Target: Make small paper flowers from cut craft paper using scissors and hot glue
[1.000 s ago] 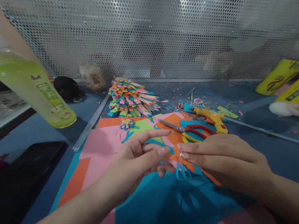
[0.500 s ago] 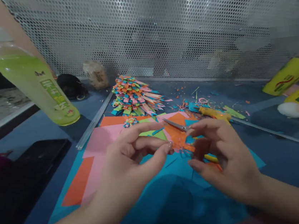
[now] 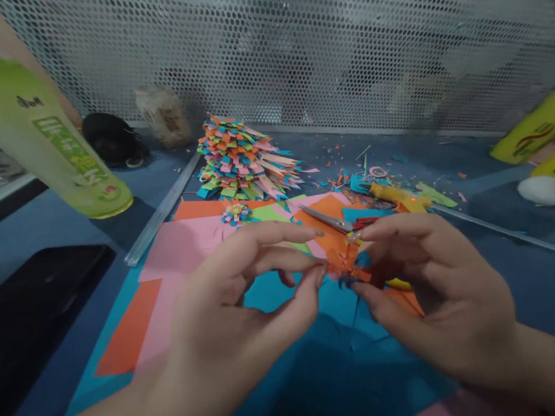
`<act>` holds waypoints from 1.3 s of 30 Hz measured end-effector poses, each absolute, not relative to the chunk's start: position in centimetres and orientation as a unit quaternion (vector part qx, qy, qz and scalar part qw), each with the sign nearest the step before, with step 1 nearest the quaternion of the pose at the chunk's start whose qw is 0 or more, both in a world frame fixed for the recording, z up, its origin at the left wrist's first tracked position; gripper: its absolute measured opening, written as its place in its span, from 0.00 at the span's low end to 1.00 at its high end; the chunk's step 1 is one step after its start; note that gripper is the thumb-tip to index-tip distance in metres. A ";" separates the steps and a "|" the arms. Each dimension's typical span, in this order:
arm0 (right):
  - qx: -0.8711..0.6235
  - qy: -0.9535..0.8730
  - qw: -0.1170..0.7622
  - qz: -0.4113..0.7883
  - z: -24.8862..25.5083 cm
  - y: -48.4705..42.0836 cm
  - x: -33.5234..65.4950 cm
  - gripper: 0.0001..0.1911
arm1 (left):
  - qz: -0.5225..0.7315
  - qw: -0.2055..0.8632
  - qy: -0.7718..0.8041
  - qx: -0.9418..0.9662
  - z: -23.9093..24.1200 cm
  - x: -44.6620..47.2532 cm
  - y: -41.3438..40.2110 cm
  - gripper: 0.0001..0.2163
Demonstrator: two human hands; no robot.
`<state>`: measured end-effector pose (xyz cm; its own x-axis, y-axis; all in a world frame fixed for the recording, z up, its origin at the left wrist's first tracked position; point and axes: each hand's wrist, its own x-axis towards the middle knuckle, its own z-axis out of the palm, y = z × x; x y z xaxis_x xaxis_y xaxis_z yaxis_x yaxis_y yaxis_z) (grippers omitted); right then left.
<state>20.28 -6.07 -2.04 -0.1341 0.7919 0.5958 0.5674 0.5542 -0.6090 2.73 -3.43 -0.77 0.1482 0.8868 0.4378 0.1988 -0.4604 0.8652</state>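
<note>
Between my two hands is a small paper flower (image 3: 348, 267) with orange, blue and yellow petals. My left hand (image 3: 247, 291) pinches its left side with thumb and fingertips. My right hand (image 3: 431, 284) has thumb and fingers closed around the right side, partly hiding it. Under and behind it lie sheets of coloured paper, a blue sheet (image 3: 295, 359) nearest me and a pink sheet (image 3: 181, 245) to the left. Scissors (image 3: 326, 219) with red handles rest just beyond my fingers. A finished-looking small paper flower (image 3: 236, 213) lies beyond my left hand.
A cone of folded paper strips (image 3: 239, 159) stands at the back. Paper scraps and a yellow glue gun (image 3: 399, 197) lie to its right. On the left are a green drink bottle (image 3: 65, 152) and a black phone (image 3: 53, 307). Yellow packages (image 3: 539, 128) are far right, before a perforated metal screen (image 3: 290, 53).
My right thumb has come up against the paper flower, and its petals have turned. The view has shifted slightly, so the bottle and cone appear further left and higher.
</note>
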 end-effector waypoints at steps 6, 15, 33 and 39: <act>-0.458 -0.741 0.474 0.131 -2.0 -6.0 20.5 0.16 | 0.523 0.292 0.400 0.694 -0.9 2.7 -3.1 0.07; -0.463 -0.742 0.468 0.130 -1.7 -6.0 20.2 0.14 | 0.521 0.275 0.386 0.710 -1.0 2.8 -3.2 0.10; -0.465 -0.732 0.469 0.166 -1.6 -6.0 20.2 0.17 | 0.500 0.199 0.340 0.771 -1.5 2.4 -3.4 0.13; -0.472 -0.729 0.465 0.170 -1.6 -6.2 20.3 0.16 | 0.501 0.268 0.342 0.748 -1.0 2.5 -3.3 0.12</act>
<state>20.26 -6.17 -1.55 -0.1212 0.8467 0.5180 0.5301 0.4964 -0.6874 2.50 -3.28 -1.00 0.2645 0.7810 0.5658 0.2434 -0.6217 0.7444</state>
